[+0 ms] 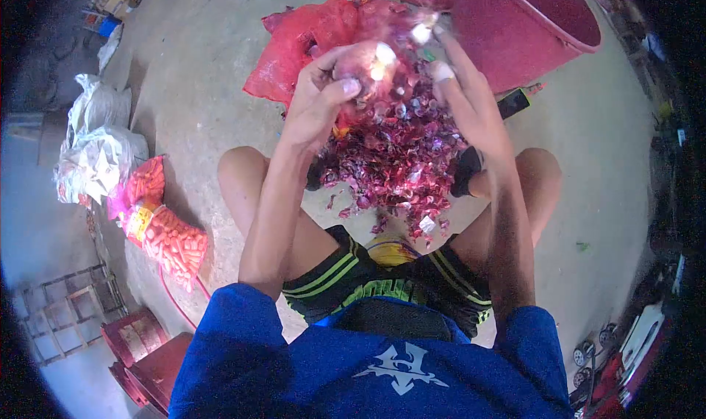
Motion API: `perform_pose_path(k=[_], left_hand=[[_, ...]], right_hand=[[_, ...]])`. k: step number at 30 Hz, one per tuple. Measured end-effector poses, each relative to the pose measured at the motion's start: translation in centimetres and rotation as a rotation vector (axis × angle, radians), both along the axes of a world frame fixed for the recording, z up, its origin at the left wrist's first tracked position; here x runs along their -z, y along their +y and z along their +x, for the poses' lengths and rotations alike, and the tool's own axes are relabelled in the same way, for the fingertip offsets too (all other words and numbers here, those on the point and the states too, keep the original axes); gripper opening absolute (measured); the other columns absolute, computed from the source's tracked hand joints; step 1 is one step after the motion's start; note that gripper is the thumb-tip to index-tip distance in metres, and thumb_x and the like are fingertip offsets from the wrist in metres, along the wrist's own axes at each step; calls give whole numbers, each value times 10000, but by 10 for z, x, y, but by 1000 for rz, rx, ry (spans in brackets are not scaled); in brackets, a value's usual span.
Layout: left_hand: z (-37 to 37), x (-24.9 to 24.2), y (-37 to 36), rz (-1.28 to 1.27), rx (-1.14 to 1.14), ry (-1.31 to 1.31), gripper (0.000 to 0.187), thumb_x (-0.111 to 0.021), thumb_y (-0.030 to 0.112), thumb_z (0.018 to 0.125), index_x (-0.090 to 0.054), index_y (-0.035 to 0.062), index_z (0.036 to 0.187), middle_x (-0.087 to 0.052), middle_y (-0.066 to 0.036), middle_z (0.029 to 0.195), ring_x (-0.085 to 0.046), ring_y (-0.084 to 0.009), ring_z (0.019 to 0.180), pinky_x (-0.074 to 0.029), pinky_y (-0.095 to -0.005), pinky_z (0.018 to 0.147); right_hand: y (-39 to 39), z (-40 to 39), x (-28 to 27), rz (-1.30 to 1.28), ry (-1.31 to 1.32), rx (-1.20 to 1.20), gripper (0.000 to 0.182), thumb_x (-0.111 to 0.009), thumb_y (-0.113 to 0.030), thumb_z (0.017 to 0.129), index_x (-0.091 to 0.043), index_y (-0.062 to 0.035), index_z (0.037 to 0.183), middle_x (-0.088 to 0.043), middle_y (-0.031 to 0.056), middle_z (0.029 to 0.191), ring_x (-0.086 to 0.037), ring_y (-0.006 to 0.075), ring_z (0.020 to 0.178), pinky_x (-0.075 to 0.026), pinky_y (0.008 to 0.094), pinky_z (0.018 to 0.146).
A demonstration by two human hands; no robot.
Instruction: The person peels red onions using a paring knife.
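Observation:
My left hand (pixel 323 95) is closed around a red onion (pixel 366 67), blurred, with bright white patches catching the light. To its right, my right hand (pixel 471 99) is raised with thumb and forefinger apart, and nothing shows between them. A small blurred white piece (pixel 421 33) appears near its fingertips. Below both hands a heap of red-purple onion skins (pixel 397 154) spreads over the floor between my bent legs. A red net sack (pixel 312 44) lies just beyond my left hand.
A large red tub (pixel 522 22) lies tipped at upper right, a dark phone (pixel 513 104) beside it. On the left are white sacks (pixel 103 158) and a clear bag of orange carrot-like pieces (pixel 173 242). Red stools (pixel 147 353) stand at lower left.

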State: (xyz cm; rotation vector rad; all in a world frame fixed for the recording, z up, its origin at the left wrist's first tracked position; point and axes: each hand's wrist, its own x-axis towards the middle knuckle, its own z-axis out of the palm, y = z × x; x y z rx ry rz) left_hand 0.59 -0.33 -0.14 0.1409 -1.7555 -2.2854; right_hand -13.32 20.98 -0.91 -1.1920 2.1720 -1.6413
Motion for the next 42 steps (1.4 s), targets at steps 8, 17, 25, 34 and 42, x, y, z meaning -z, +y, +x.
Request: perform_pose_path(k=[8, 17, 25, 34, 42], left_hand=[[4, -1, -13, 168, -43, 121, 672, -798, 215, 825, -550, -36, 1397, -665, -115, 1272, -665, -205, 1139, -534, -357, 1021], [-3, 0, -6, 44, -125, 124, 744, -843, 259, 783, -550, -34, 1400, -669, -125, 1268, -671, -215, 1140, -553, -365, 992], [-2, -1, -5, 99, -53, 143, 671, -841, 106, 781, -569, -59, 1372, -672, -138, 1257, -672, -215, 1136, -574, -383, 1003], [0, -1, 0, 81, -118, 131, 737, -906, 140, 712, -600, -64, 1351, -674, -126, 1275, -650, -213, 1170, -528, -373, 1052], [2, -6, 11, 24, -86, 223, 737, -882, 88, 713, -578, -82, 1362, -656, -159, 1316, -642, -229, 1200, -494, -376, 1093]], right_hand=[[17, -5, 15, 601, 152, -32, 540, -458, -174, 1049, -379, -42, 1567, -593, 113, 712, -621, 189, 656, -508, 348, 661], [-7, 34, -33, 9, 222, -158, 646, -589, -175, 1003, -326, -102, 1588, -691, 202, 845, -654, 428, 740, -493, 468, 680], [-10, 30, -22, 24, 261, -156, 624, -597, -167, 993, -365, -100, 1569, -673, 217, 819, -645, 440, 704, -471, 513, 650], [-17, 33, -26, 55, 222, -99, 614, -596, -150, 985, -386, -130, 1561, -646, 242, 782, -637, 454, 696, -476, 518, 648], [-12, 14, -20, -111, 79, -4, 605, -569, -164, 1015, -356, -98, 1578, -703, 196, 841, -686, 311, 720, -525, 419, 749]])
